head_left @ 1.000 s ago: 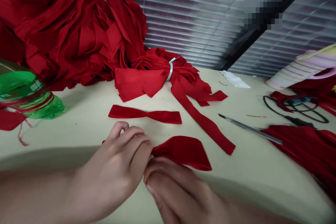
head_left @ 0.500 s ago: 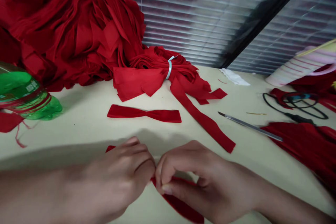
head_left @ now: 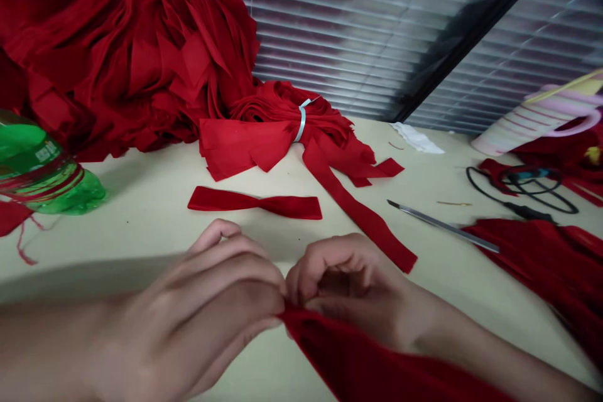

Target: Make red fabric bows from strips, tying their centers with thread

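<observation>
A red fabric strip is pinched between my two hands at the bottom middle, its wide end running down to the right. My left hand grips it with the fingertips, the back of the hand toward me. Close against it, my right hand pinches the same strip with thumb and curled fingers. The exact spot where the fingertips meet is partly hidden. Just beyond the hands lies a flat red bow piece, gathered at its middle. A single loose red strip trails from a tied bundle toward my right hand.
A large pile of red strips fills the back left beside a tied red bundle. A green bottle wound with red thread lies left. Rightward are a slim metal-bladed tool, black cord, red fabric and a striped cup.
The strip's right part has swung up in front of my right hand, where it was lower and narrower before. My left hand has turned and its fingers have straightened somewhat.
</observation>
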{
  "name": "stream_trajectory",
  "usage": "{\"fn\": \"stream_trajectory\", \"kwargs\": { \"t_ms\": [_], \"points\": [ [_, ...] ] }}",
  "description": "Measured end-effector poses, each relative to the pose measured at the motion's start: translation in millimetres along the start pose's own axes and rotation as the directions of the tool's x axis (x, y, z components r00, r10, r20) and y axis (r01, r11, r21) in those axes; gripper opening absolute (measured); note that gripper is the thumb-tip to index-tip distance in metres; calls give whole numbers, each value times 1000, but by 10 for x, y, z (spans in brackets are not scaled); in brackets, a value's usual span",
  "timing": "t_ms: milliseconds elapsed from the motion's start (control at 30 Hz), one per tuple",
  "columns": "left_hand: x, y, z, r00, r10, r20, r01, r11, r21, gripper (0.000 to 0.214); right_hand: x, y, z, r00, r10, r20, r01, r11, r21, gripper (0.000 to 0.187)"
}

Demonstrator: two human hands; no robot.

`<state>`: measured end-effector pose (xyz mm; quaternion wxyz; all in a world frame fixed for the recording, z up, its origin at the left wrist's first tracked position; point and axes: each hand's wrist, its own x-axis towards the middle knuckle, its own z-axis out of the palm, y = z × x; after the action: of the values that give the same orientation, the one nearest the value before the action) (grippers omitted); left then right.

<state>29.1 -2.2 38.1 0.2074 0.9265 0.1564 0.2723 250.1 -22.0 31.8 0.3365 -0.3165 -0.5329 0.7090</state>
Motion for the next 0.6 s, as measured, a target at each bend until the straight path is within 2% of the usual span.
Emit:
{"fn": "stream_trajectory", "kwargs": {
  "t_ms": [67, 133, 200, 267, 300, 367, 433, 500, 600],
  "points": [
    [6, -12, 29, 994, -86, -62, 87, 996, 13, 23, 23, 47, 36, 998, -42, -41, 43, 999, 33, 9],
    [28, -39, 55, 985, -136, -107, 139, 990, 25, 20, 34, 106, 107, 981, -170, -97, 156, 978, -138, 5],
    [56, -68, 73, 976, -182, -118, 192, 978, 79, 14, 21, 182, 200, 917, -379, -125, 302, 864, -403, 4],
    [76, -82, 84, 976, -196, -90, 208, 967, 146, 8, -17, 268, 296, 854, -513, -81, 378, 722, -580, 11],
    [79, -82, 86, 982, -181, -62, 189, 964, 186, 8, -43, 309, 340, 846, -530, -54, 383, 676, -630, 12],
    [76, -66, 84, 994, -110, 21, 100, 958, 270, 14, -95, 375, 411, 862, -506, -25, 336, 607, -720, 14],
    [67, -44, 76, 994, -43, 105, 4, 938, 347, 22, -132, 403, 456, 876, -478, -66, 251, 567, -785, 15],
    [64, -26, 70, 988, 2, 152, -63, 914, 401, 26, -146, 382, 476, 890, -444, -104, 184, 560, -808, 13],
    [76, -15, 67, 984, 42, 176, -112, 904, 413, 27, -133, 275, 471, 920, -363, -146, 108, 596, -795, 10]
  ]
}}
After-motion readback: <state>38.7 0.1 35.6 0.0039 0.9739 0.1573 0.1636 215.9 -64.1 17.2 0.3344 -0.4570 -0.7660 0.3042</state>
